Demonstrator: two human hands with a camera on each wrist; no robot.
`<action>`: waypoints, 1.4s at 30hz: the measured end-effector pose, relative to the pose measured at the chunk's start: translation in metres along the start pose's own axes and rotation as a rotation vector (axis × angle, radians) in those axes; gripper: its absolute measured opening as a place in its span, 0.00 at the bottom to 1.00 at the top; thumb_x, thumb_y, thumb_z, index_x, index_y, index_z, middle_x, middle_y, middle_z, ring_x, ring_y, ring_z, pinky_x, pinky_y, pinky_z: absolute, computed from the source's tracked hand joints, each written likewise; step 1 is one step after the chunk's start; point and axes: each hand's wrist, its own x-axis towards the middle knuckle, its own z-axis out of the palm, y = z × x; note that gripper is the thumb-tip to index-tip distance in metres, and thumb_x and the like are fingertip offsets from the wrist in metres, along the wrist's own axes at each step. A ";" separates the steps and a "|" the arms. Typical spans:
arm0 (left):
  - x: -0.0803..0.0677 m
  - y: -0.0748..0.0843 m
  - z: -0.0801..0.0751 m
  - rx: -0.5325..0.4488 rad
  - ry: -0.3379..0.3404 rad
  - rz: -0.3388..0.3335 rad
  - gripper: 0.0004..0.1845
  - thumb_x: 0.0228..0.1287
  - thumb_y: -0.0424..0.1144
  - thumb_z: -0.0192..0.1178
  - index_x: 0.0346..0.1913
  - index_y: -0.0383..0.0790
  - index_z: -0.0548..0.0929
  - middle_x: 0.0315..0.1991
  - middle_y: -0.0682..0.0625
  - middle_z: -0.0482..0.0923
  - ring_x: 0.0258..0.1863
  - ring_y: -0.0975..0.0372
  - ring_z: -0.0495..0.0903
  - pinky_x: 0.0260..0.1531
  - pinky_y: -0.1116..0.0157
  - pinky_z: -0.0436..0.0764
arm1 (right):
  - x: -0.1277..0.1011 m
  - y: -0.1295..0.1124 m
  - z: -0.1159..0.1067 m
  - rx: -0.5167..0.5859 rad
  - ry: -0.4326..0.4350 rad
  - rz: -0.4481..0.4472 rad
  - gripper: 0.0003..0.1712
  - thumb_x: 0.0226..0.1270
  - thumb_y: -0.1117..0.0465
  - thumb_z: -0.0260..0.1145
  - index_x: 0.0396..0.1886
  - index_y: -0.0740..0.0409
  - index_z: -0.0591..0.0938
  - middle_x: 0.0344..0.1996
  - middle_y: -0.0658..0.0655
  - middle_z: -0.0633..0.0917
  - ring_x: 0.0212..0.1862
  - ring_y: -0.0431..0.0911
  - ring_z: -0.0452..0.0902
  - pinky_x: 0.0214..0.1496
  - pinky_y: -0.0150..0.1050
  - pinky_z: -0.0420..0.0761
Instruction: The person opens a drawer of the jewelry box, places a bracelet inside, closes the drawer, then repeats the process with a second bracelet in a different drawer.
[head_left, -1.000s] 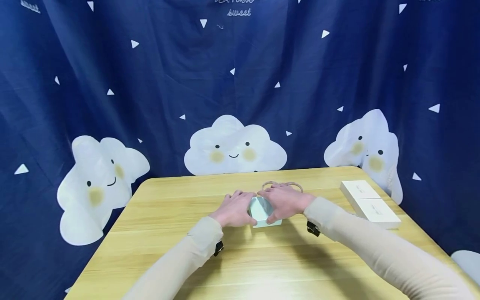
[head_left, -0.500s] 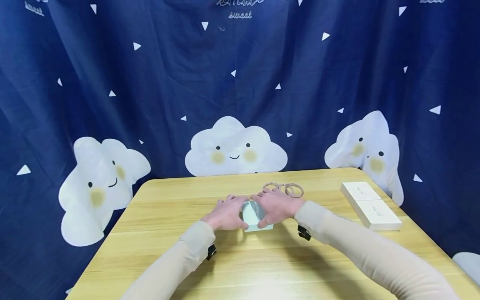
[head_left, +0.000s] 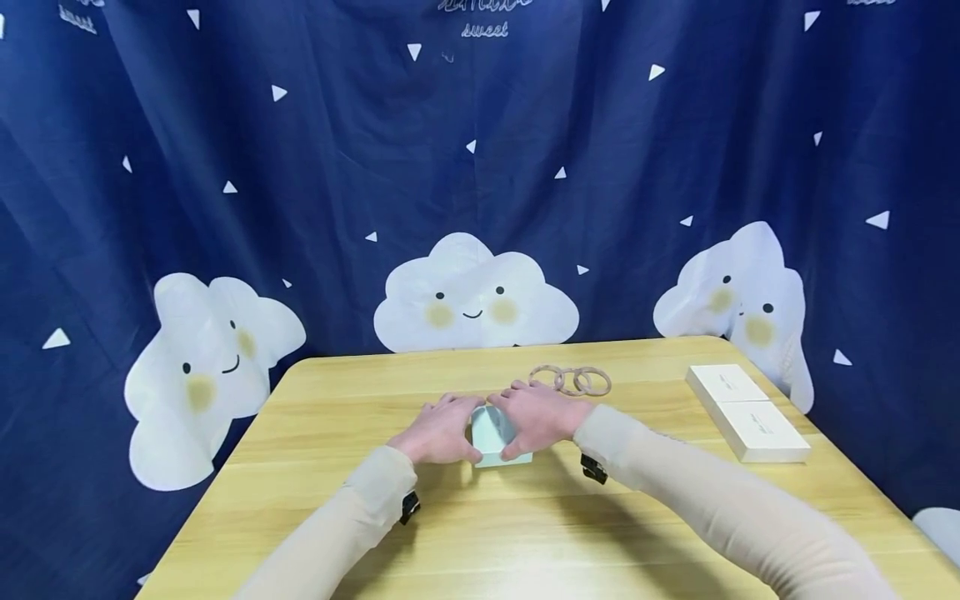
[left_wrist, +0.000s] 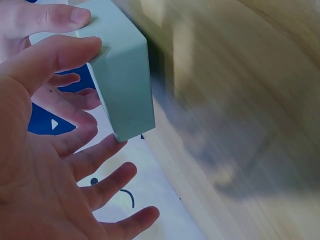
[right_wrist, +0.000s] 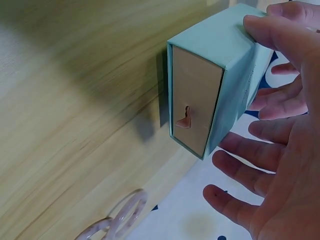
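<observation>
Mint-green drawer box [head_left: 493, 437], held between both hands over the wooden table [head_left: 247, 483]; hard to tell whether resting on it. At the box's left end, left hand [head_left: 438, 432], half-curled, gripping with thumb at the near edge and fingers toward the far edge, outer fingers spread clear. At the box's right end, right hand [head_left: 538, 417], gripping likewise; there too, a tan drawer front [right_wrist: 197, 85] with a small pinkish pull tab [right_wrist: 185, 121]. Beyond the box, slightly right, overlapping pinkish rings [right_wrist: 141, 201]. Well right of the box, two adjoining white cartons [head_left: 757, 429]. Farther behind the box, navy cloud-print curtain [head_left: 330, 158].
</observation>
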 end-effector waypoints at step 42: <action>-0.008 -0.014 0.002 0.026 -0.030 -0.055 0.48 0.43 0.43 0.79 0.71 0.44 0.70 0.60 0.52 0.78 0.58 0.56 0.71 0.59 0.47 0.69 | -0.005 -0.003 0.006 0.079 -0.016 0.034 0.58 0.51 0.30 0.73 0.76 0.55 0.67 0.67 0.56 0.78 0.66 0.54 0.73 0.67 0.58 0.71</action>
